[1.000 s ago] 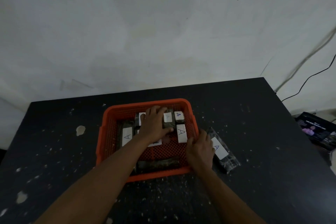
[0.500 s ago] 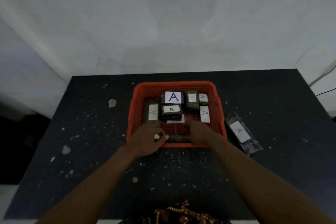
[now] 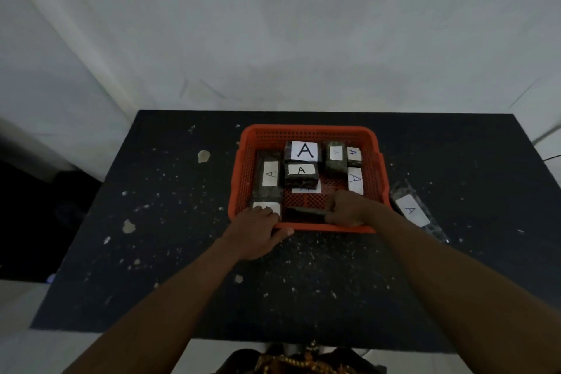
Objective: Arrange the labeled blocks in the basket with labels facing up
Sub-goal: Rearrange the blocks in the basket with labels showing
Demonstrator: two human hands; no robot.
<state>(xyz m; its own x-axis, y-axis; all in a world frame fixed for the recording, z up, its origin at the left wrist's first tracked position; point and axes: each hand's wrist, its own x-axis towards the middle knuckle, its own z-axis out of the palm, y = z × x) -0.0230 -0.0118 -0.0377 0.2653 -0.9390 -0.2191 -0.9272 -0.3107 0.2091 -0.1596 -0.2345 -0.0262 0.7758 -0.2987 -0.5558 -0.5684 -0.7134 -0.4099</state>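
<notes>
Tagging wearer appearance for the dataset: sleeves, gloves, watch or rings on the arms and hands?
Both forearms are bare to the frame edge, no sleeves showing. Left hand and right hand are ungloved; no watch, band or ring visible, though the picture is dim.

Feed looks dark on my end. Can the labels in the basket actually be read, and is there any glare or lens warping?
Head view: dim, no glare; the big A label reads crisply, the side block's label is fainter, and the left hand partly covers the near corner label. Wide-angle warping bends the table edges and the orange basket.

left hand [image 3: 256,232]: from back blocks to basket [image 3: 306,226] near rim | right hand [image 3: 346,211]: now on near dark block [image 3: 303,212]
</notes>
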